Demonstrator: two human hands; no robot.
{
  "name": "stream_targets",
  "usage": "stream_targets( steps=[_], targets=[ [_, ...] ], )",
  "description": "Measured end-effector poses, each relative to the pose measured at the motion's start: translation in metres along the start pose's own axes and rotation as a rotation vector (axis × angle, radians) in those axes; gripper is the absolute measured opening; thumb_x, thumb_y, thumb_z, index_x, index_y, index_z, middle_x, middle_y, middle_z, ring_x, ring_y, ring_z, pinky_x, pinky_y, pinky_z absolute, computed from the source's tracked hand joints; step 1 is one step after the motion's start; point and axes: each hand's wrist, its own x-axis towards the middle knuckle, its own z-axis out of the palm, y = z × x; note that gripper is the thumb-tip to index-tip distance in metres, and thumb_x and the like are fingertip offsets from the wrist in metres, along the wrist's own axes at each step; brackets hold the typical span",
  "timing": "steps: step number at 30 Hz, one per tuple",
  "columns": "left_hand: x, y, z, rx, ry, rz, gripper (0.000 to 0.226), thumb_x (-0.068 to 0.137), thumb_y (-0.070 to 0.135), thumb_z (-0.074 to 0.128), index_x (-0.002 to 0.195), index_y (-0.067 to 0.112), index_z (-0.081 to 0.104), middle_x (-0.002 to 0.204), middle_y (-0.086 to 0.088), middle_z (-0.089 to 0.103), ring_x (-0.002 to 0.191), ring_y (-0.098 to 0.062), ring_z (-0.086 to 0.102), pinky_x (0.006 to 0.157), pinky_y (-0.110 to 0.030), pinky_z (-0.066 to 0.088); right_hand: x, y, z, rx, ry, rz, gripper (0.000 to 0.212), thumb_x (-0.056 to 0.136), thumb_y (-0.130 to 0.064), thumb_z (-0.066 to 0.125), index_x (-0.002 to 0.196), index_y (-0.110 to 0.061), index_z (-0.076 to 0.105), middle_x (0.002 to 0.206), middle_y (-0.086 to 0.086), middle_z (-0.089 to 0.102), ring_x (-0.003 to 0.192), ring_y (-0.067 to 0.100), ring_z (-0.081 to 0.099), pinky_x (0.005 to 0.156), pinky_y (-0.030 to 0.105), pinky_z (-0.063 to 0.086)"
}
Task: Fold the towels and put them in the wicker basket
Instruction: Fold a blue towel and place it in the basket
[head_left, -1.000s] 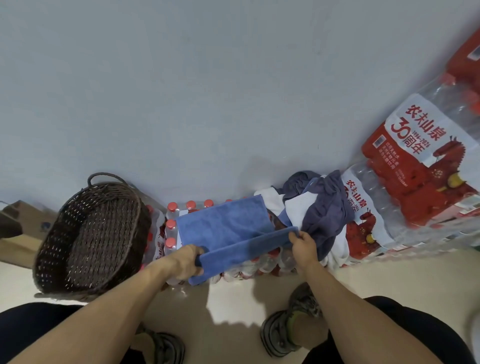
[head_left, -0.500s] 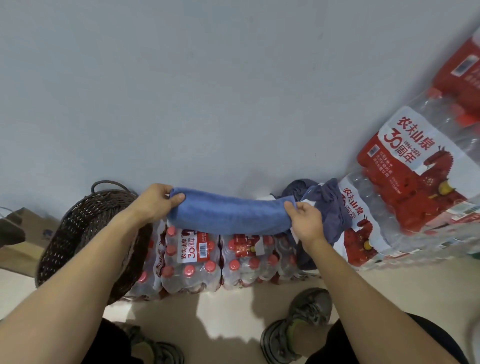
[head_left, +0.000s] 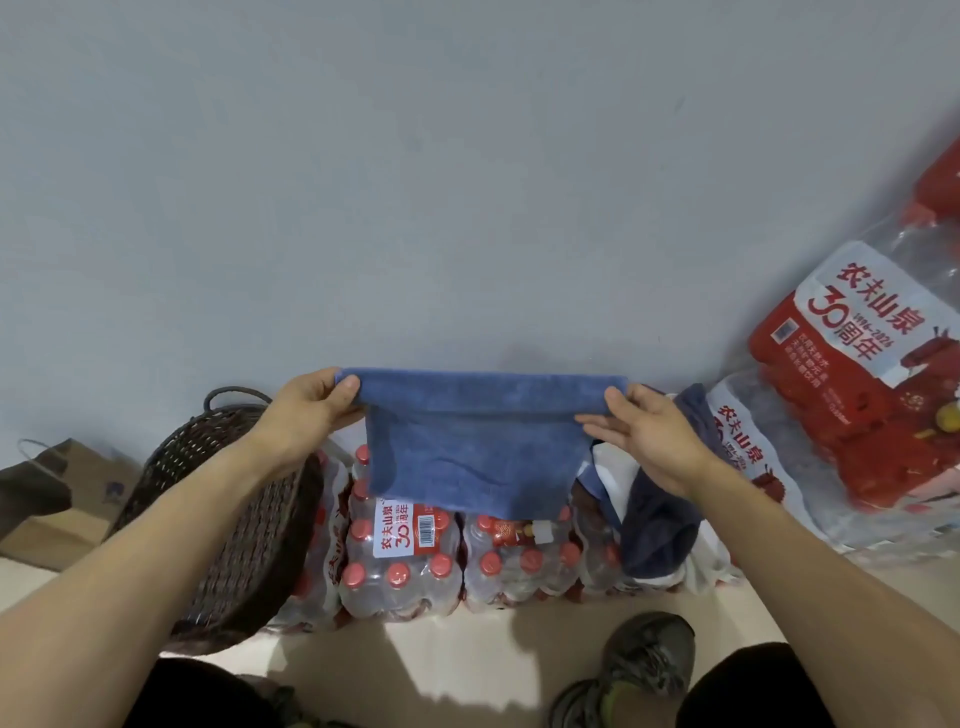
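A person's left hand and right hand, each grip pinching a top corner, hold the blue towel above the bottled-water packs; a slipped corner could spoil the fold before the wicker basket at left.

You have one view only: a wide-angle camera on your head, looking forward and down, close over your hands and toward the wall.

Water packs read "农夫山泉 30周年".
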Motion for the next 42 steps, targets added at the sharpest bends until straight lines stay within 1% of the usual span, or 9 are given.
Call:
stream_targets(
  steps=[7,13,16,22,26,31,37,40,42],
  targets=[
    [-0.023,0.008,-0.029,0.556,-0.037,0.208,0.025,0.101,0.025,0.049,0.081,0.013,0.059,0.054,0.017,0.045,0.05,0.001,0.04,0.048,-0.011,0.03,-0.002,0.008,-0.019,-0.072,-0.124,-0.115,0.044,0.083,-0.032,0.067,0.107,0.005,0.064,0.111,0.025,0.068,0.109,0.028,0.067,0.097,0.032,0.053],
    [-0.034,-0.029,-0.02,0.723,-0.353,0.07,0.019,0.092,0.016,0.065,0.074,0.02,0.064,0.066,0.009,0.062,0.065,-0.002,0.051,0.068,-0.027,0.046,-0.019,0.044,-0.031,-0.445,-0.306,0.089,0.03,0.083,-0.014,0.075,0.079,0.014,0.064,0.069,0.019,0.053,0.069,0.017,0.051,0.066,0.024,0.044],
    [-0.037,-0.062,-0.011,0.83,-0.502,-0.064,0.021,0.09,0.019,0.069,0.072,0.01,0.062,0.066,0.002,0.055,0.062,-0.01,0.047,0.065,-0.032,0.045,-0.027,0.066,-0.029,-0.44,-0.395,0.326,0.012,0.084,0.001,0.071,0.072,0.003,0.069,0.065,0.006,0.06,0.063,0.014,0.055,0.061,0.02,0.048],
    [-0.039,-0.095,0.004,0.776,-0.7,-0.349,0.03,0.095,0.023,0.062,0.068,0.014,0.053,0.059,0.004,0.046,0.058,-0.011,0.042,0.062,-0.026,0.04,-0.029,0.095,-0.034,-0.243,-0.553,0.716,0.023,0.076,0.01,0.071,0.061,-0.007,0.073,0.062,0.005,0.066,0.067,0.018,0.068,0.066,0.025,0.054],
    [-0.031,-0.097,0.009,0.699,-0.658,-0.544,0.023,0.102,0.023,0.047,0.083,0.013,0.055,0.069,-0.004,0.073,0.064,-0.014,0.071,0.063,-0.029,0.058,-0.02,0.101,-0.036,-0.323,-0.577,0.769,0.006,0.073,-0.003,0.077,0.076,-0.006,0.073,0.073,0.012,0.062,0.067,0.02,0.06,0.069,0.031,0.045],
    [-0.006,-0.104,0.009,0.751,-0.424,-0.406,0.021,0.1,0.018,0.047,0.084,0.008,0.057,0.055,-0.004,0.067,0.051,-0.02,0.066,0.045,-0.028,0.048,-0.002,0.111,-0.033,-0.273,-0.367,0.618,0.013,0.088,-0.009,0.07,0.076,-0.012,0.065,0.071,0.006,0.059,0.062,0.016,0.055,0.058,0.026,0.046],
    [0.038,-0.125,0.018,0.877,-0.12,-0.284,0.032,0.096,0.021,0.054,0.065,0.017,0.055,0.064,-0.004,0.063,0.06,-0.019,0.06,0.057,-0.03,0.046,0.028,0.122,-0.006,-0.206,-0.055,0.425,0.021,0.097,-0.008,0.058,0.11,0.007,0.063,0.101,0.022,0.068,0.091,0.033,0.067,0.089,0.047,0.055],
    [0.05,-0.143,0.025,0.774,-0.001,-0.374,0.023,0.097,0.023,0.054,0.083,0.007,0.061,0.081,-0.016,0.067,0.073,-0.031,0.065,0.067,-0.038,0.056,0.045,0.137,0.011,-0.309,0.054,0.4,0.019,0.098,-0.011,0.056,0.099,0.007,0.062,0.09,0.02,0.063,0.084,0.031,0.061,0.084,0.052,0.055],
    [0.052,-0.153,0.033,0.73,0.052,-0.421,0.021,0.098,0.023,0.055,0.093,0.004,0.062,0.086,-0.017,0.066,0.073,-0.031,0.063,0.066,-0.038,0.055,0.051,0.149,0.018,-0.512,0.107,0.362,0.022,0.096,-0.015,0.057,0.083,0.002,0.061,0.077,0.015,0.058,0.075,0.024,0.053,0.071,0.039,0.048]
  ],
)
